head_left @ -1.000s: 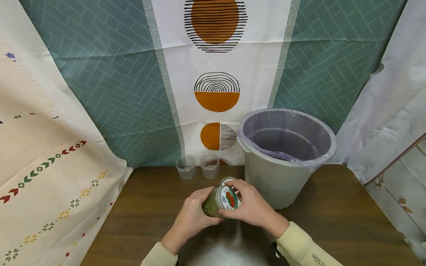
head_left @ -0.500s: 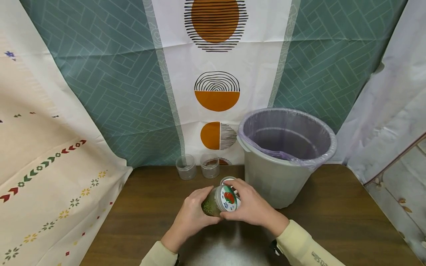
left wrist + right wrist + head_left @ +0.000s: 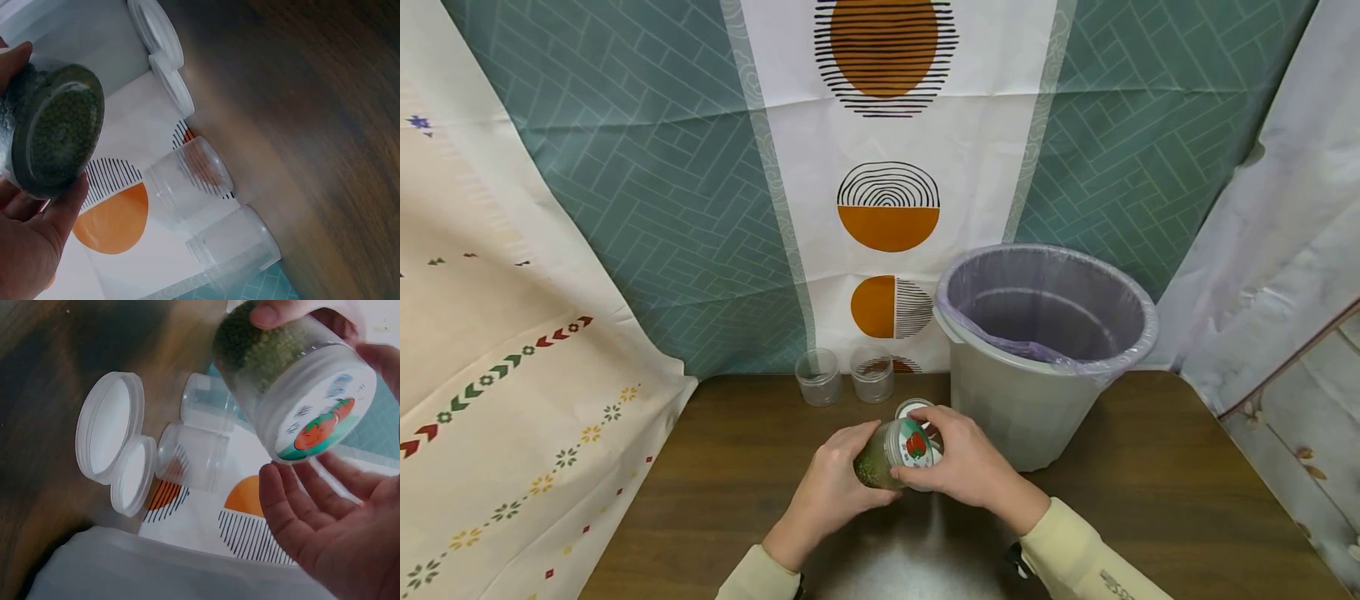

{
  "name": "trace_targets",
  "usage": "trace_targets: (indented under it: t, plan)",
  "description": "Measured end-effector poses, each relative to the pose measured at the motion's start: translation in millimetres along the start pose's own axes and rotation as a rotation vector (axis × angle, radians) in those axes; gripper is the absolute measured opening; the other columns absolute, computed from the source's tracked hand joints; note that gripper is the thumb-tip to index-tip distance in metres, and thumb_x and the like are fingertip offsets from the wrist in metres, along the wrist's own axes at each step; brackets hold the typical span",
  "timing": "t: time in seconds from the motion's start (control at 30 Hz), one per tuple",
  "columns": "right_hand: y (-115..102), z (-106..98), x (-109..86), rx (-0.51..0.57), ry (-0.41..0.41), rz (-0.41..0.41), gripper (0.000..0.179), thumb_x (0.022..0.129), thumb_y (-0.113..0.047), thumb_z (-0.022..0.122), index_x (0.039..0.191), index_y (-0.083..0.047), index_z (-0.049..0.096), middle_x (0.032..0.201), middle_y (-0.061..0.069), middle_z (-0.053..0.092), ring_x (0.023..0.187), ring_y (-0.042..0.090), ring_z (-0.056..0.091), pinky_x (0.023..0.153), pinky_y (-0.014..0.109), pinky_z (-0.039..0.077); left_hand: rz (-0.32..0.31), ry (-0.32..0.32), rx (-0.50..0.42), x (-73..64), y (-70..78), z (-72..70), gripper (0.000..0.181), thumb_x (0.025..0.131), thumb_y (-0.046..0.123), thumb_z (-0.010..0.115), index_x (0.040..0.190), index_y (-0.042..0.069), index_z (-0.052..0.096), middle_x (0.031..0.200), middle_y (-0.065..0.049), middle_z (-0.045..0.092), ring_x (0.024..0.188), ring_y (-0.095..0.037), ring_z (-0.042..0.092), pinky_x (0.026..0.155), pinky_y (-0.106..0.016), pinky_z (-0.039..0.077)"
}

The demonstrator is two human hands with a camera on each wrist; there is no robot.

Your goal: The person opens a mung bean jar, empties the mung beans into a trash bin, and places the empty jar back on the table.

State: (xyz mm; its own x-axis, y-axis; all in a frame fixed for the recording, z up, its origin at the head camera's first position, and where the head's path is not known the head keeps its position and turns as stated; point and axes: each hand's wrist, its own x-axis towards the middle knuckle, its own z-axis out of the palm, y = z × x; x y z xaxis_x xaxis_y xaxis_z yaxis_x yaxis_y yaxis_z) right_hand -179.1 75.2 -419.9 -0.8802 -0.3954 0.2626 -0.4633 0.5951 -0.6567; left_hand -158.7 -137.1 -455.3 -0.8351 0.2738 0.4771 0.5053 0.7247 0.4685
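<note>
together, curved hands (image 3: pixel 831 479) around jar (image 3: pixel 876 462)

I had free surface (image 3: pixel 722 475) left of the hands (image 3: pixel 962 458) and right of the bin (image 3: pixel 1007 425). Bin wall blocked forward-right. Straight ahead, loose lids (image 3: pixel 106 428) lay just beyond the jar (image 3: pixel 874 463); two clear cups (image 3: pixel 819 380) stood past them, near the backdrop (image 3: pixel 730 317).
</note>
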Motion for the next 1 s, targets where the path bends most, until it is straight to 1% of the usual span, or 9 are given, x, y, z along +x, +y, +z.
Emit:
trace_targets:
  t: [0.1, 0.17, 0.27, 0.4, 0.47, 0.6, 0.73, 0.9, 1.0]
  plan:
    - [2.1, -1.2, 0.1, -0.001, -0.03, -0.086, 0.077, 0.062, -0.056, 0.079, 0.127, -0.025, 0.051, 0.116, -0.013, 0.054, 0.093, 0.008, 0.056, 0.078, 0.031, 0.052, -0.018, -0.007, 0.007, -0.8, -1.0, 0.9, 0.086, 0.051, 0.046, 0.087, 0.127, 0.019, 0.056, 0.124, 0.01, 0.06, 0.112, -0.007, 0.055, 0.092, -0.029, 0.051]
    - [2.3, -1.1, -0.1, -0.007, -0.031, -0.096, 0.081, 0.062, -0.058, 0.077, 0.131, -0.026, 0.047, 0.122, -0.011, 0.051, 0.096, 0.008, 0.055, 0.08, 0.032, 0.052, -0.027, -0.006, 0.006, -0.9, -1.3, 1.1, 0.086, 0.052, 0.047, 0.087, 0.128, 0.02, 0.056, 0.124, 0.01, 0.059, 0.112, -0.007, 0.054, 0.092, -0.029, 0.051]
    - [0.2, -0.2, -0.7, -0.027, -0.008, -0.01, 0.086, 0.061, -0.07, 0.071, 0.131, -0.026, 0.047, 0.12, -0.011, 0.053, 0.094, 0.008, 0.055, 0.077, 0.029, 0.052, -0.025, 0.002, 0.007, -0.5, -0.8, 0.7, 0.088, 0.052, 0.048, 0.087, 0.129, 0.019, 0.055, 0.125, 0.008, 0.06, 0.113, -0.008, 0.055, 0.092, -0.03, 0.051]
    - [-1.8, 1.5, -1.0, -0.032, 0.003, 0.133, 0.086, 0.057, -0.08, 0.064, 0.119, -0.021, 0.056, 0.099, -0.01, 0.06, 0.084, 0.009, 0.058, 0.066, 0.022, 0.049, -0.014, 0.011, 0.015, 0.3, -0.2, 0.0, 0.089, 0.052, 0.05, 0.086, 0.129, 0.019, 0.055, 0.126, 0.006, 0.06, 0.114, -0.009, 0.055, 0.093, -0.03, 0.051]
    - [-1.2, 1.7, -0.9, -0.02, -0.015, 0.147, 0.082, 0.057, -0.079, 0.065, 0.113, -0.02, 0.058, 0.092, -0.01, 0.061, 0.081, 0.009, 0.058, 0.062, 0.02, 0.048, -0.013, 0.016, 0.022, 0.1, -0.2, -0.4, 0.089, 0.052, 0.05, 0.087, 0.129, 0.018, 0.055, 0.125, 0.007, 0.06, 0.114, -0.009, 0.055, 0.093, -0.031, 0.051]
    - [2.8, 1.1, -0.7, 0.013, -0.044, 0.041, 0.079, 0.06, -0.066, 0.074, 0.121, -0.021, 0.056, 0.099, -0.012, 0.059, 0.085, 0.007, 0.057, 0.068, 0.022, 0.051, -0.025, 0.018, 0.032, -0.7, -0.7, -1.4, 0.089, 0.05, 0.049, 0.087, 0.128, 0.018, 0.056, 0.124, 0.008, 0.06, 0.114, -0.009, 0.055, 0.093, -0.03, 0.051]
    - [3.5, 0.5, 0.4, 0.015, -0.049, -0.049, 0.089, 0.059, -0.057, 0.08, 0.133, -0.02, 0.047, 0.114, -0.013, 0.053, 0.094, 0.007, 0.055, 0.078, 0.028, 0.052, -0.044, 0.022, 0.027, -1.0, -1.1, -2.3, 0.089, 0.05, 0.048, 0.087, 0.127, 0.017, 0.057, 0.124, 0.008, 0.061, 0.113, -0.008, 0.055, 0.093, -0.03, 0.051]
    - [-1.5, 2.0, 2.1, -0.015, -0.067, 0.073, 0.088, 0.058, -0.074, 0.07, 0.126, -0.021, 0.051, 0.104, -0.012, 0.056, 0.087, 0.008, 0.056, 0.068, 0.021, 0.049, -0.041, 0.023, 0.02, -0.7, -1.9, -1.9, 0.088, 0.052, 0.049, 0.087, 0.128, 0.017, 0.056, 0.125, 0.008, 0.06, 0.114, -0.008, 0.054, 0.093, -0.03, 0.051]
    - [-1.5, 2.7, 2.4, -0.012, -0.09, 0.093, 0.079, 0.059, -0.072, 0.07, 0.118, -0.022, 0.056, 0.094, -0.012, 0.059, 0.082, 0.008, 0.056, 0.064, 0.019, 0.048, -0.036, 0.02, 0.027, -1.5, -2.2, -2.0, 0.088, 0.052, 0.049, 0.087, 0.128, 0.017, 0.056, 0.124, 0.006, 0.061, 0.114, -0.009, 0.054, 0.093, -0.031, 0.051]
